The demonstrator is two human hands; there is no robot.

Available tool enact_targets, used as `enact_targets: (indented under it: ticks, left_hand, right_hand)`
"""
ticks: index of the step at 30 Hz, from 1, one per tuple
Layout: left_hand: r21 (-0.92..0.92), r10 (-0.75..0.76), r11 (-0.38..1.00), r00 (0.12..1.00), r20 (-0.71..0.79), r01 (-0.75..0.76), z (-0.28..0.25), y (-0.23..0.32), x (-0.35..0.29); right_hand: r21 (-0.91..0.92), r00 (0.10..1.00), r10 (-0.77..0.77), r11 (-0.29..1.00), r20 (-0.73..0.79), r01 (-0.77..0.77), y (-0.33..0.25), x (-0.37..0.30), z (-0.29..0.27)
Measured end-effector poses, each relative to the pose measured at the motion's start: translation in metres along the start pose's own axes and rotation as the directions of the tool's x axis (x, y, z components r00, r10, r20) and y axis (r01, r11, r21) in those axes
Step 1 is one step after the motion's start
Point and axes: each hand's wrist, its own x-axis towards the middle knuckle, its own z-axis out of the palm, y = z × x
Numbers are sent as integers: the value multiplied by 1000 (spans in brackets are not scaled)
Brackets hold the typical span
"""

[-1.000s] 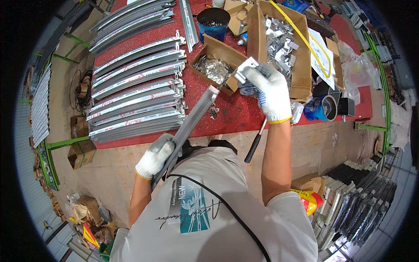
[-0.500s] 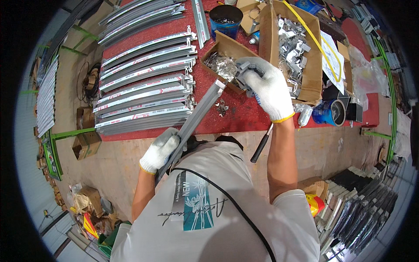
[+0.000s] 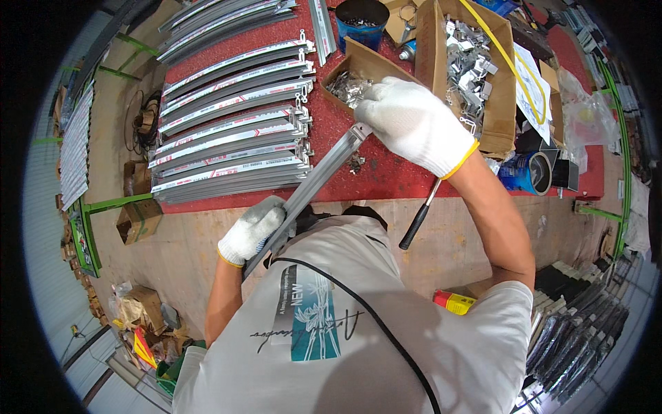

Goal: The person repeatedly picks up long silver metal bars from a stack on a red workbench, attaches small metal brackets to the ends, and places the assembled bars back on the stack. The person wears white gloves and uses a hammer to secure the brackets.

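A long grey metal profile slants up from my waist toward the table. My left hand, in a white knit glove, is wrapped round its lower part. At its upper end is my right hand, gloved the same way, with fingers curled down against the tip. What those fingers pinch is hidden behind the glove. Just beyond lies a small cardboard box of shiny little metal clips, partly covered by my right hand. A tool with a black handle sticks out over the table edge below that hand.
Stacks of similar profiles cover the left of the red table. A larger carton of metal brackets stands at right. Blue tins sit near the right edge and a blue bucket at the back.
My right hand has turned over and moved from the clip box to the profile's upper end, its forearm swinging out to the right. The left hand keeps its hold on the profile.
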Motion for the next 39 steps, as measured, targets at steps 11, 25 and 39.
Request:
enact_targets:
  ticks: [11, 25, 39]
  left_hand:
    - [241, -4, 970, 998, -58, 18, 3, 1, 5]
    - [307, -113, 938, 980, -165, 160, 16, 22, 11]
    - [705, 68, 669, 926, -372, 234, 12, -7, 15]
  right_hand:
    - [31, 995, -10, 999, 104, 7, 1, 4, 10]
    - [561, 900, 426, 768, -88, -309, -22, -22, 30]
    - [200, -25, 836, -160, 548, -967, -64, -226, 177]
